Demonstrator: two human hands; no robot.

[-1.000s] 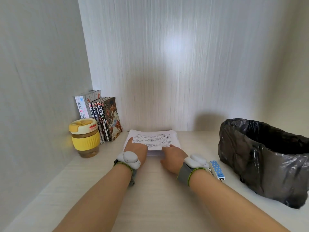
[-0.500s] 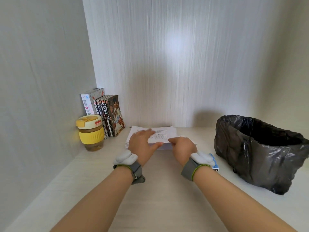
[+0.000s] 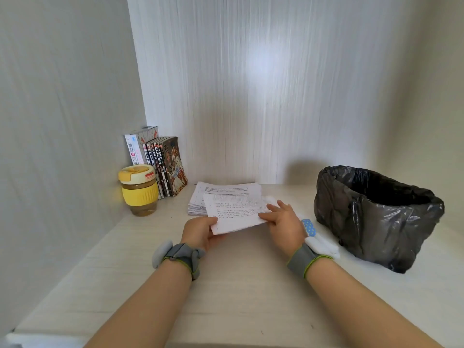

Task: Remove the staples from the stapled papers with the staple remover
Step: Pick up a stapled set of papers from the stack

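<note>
A set of printed papers (image 3: 234, 212) is lifted off the paper stack (image 3: 200, 197) that lies on the white desk near the back wall. My left hand (image 3: 198, 231) pinches the set's near left corner. My right hand (image 3: 282, 219) holds its right edge, fingers partly spread on top. No staple is visible from here. A small blue item with white dots (image 3: 308, 226), possibly the staple remover, lies on the desk just right of my right wrist, partly hidden by the wrist strap.
A bin lined with a black bag (image 3: 376, 212) stands at the right. A yellow lidded cup (image 3: 139, 189) and a row of upright books (image 3: 160, 164) occupy the back left corner. Walls close in at the left and back.
Both hands were resting on the stack; now they have picked up the top set of papers and pulled it toward me. The camera has tilted slightly.
</note>
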